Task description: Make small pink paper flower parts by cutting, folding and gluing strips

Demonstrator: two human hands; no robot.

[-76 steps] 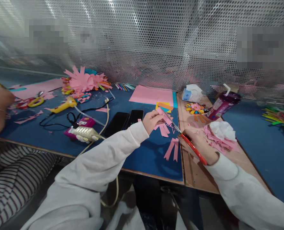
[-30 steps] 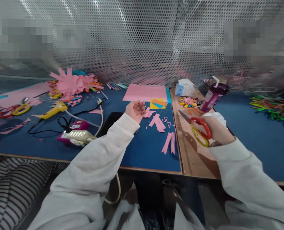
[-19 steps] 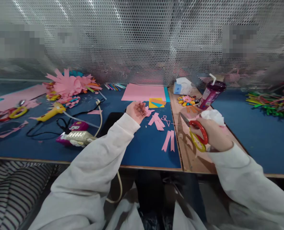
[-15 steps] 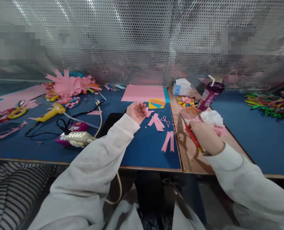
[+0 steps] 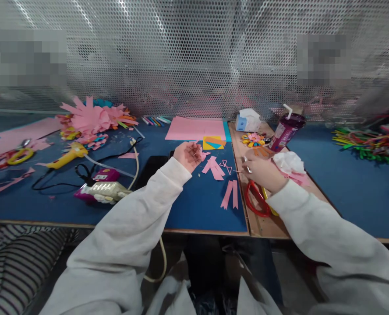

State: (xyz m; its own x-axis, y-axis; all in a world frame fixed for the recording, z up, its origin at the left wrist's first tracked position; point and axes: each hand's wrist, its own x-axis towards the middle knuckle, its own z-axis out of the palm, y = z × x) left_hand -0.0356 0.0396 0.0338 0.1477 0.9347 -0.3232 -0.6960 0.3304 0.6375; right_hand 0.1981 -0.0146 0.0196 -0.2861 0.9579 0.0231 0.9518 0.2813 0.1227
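Note:
My left hand [image 5: 188,155] is raised over the blue table with its fingers curled. A small piece of pink cut paper [image 5: 203,154] is pinched at its fingertips. My right hand [image 5: 263,171] is closed over the blade end of a pair of scissors [image 5: 257,205] above the brown board; metal shows between the fingers. The red and yellow handles stick out below the hand toward me. Between my hands lie pink paper strips [image 5: 214,168], two notched pink strips [image 5: 229,194] and a thin pink bent loop [image 5: 226,166].
Pink sheets [image 5: 196,128], orange and yellow paper [image 5: 214,142], a tissue box [image 5: 248,120], a purple drink cup [image 5: 286,131] and crumpled tissue [image 5: 289,162] lie ahead. Leftward are a glue gun [image 5: 68,155], a power strip [image 5: 107,192] and pink paper flowers [image 5: 92,116].
My right hand has moved slightly left and shifted from the scissors' handles onto the blades, so the handles now show below it. My left hand stays nearly still.

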